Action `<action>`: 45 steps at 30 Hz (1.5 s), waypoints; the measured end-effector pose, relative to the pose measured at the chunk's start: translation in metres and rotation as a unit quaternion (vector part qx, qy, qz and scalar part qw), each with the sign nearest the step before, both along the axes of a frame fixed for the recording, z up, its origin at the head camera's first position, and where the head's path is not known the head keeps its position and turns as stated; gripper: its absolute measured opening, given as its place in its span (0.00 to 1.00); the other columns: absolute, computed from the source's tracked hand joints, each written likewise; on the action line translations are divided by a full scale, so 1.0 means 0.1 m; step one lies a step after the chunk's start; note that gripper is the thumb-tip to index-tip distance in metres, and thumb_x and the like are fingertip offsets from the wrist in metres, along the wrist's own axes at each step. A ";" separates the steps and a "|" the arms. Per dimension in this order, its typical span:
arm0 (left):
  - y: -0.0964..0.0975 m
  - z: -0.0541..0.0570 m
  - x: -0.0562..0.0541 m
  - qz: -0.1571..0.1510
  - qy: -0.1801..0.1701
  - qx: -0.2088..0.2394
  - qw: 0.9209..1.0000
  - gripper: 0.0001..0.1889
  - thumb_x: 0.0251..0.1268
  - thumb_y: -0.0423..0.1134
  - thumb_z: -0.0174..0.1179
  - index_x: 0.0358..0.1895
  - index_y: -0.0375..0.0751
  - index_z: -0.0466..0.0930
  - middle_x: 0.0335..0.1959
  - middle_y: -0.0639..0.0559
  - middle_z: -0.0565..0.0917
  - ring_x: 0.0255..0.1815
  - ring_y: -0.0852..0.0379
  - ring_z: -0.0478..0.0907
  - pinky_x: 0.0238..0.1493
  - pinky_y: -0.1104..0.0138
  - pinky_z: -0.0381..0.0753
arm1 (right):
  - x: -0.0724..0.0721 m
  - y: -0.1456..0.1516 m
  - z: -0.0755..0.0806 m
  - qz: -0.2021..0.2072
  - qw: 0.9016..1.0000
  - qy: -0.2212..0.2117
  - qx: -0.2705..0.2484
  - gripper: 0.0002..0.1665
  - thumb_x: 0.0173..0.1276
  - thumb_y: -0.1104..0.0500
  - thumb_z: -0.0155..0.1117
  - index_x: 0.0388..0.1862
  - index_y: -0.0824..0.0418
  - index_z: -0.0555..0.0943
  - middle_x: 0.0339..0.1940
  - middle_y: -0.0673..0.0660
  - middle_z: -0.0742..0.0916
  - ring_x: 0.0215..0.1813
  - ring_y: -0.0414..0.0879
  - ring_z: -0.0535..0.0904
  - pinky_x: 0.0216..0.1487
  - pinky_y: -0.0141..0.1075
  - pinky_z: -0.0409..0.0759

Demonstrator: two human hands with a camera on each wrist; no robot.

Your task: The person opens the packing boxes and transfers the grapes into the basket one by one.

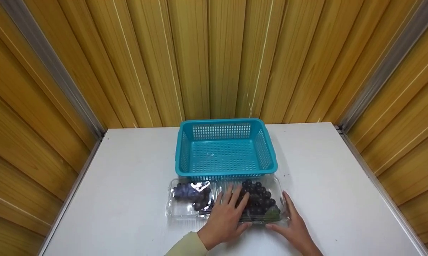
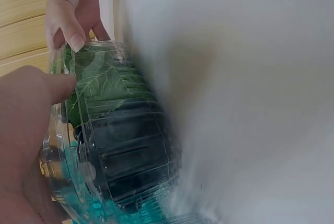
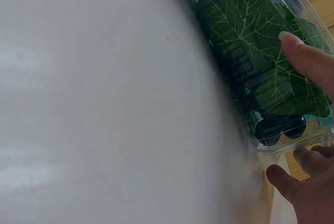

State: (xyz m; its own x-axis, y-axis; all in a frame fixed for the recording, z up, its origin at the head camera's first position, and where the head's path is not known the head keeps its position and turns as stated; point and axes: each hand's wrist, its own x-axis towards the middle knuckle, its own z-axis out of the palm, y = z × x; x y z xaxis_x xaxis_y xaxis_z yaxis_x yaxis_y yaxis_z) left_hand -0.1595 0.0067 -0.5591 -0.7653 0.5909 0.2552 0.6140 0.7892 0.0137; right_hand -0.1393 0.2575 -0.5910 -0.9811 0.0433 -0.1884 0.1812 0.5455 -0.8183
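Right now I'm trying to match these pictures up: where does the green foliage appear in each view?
Head: green foliage lies lower right of centre.
Left wrist: it's in the upper left.
Right wrist: it's in the upper right.
Shared landmark: the clear container enclosing it, visible in all three.

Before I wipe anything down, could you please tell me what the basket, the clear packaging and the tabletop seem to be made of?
Basket: probably molded plastic, evenly teal with a slight sheen; its walls are a fine lattice.
Clear packaging: likely thin plastic, glossy and see-through, with ribs and bright reflections.
Tabletop: smooth, white, faintly shiny; perhaps laminate or painted board, I cannot tell which.
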 end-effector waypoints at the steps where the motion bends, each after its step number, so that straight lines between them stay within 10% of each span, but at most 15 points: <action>1: 0.00 0.00 0.00 -0.001 0.005 -0.004 1.000 0.43 0.61 0.70 0.50 0.75 0.51 0.56 0.77 0.43 0.56 0.77 0.39 0.55 0.65 0.43 0.69 | 0.00 0.00 -0.01 0.000 1.000 0.004 -0.002 0.75 0.44 0.38 0.78 0.80 0.45 0.38 0.82 0.57 0.47 0.80 0.62 0.44 0.74 0.57 0.54; 45: 0.09 0.07 0.05 0.004 0.095 -0.028 0.995 0.29 0.72 0.59 0.48 0.69 0.48 0.68 0.68 0.41 0.71 0.66 0.39 0.72 0.55 0.45 0.79 | 0.05 0.01 -0.04 -0.009 0.999 0.022 -0.036 0.72 0.49 0.43 0.77 0.80 0.46 0.37 0.82 0.52 0.47 0.81 0.59 0.41 0.77 0.57 0.46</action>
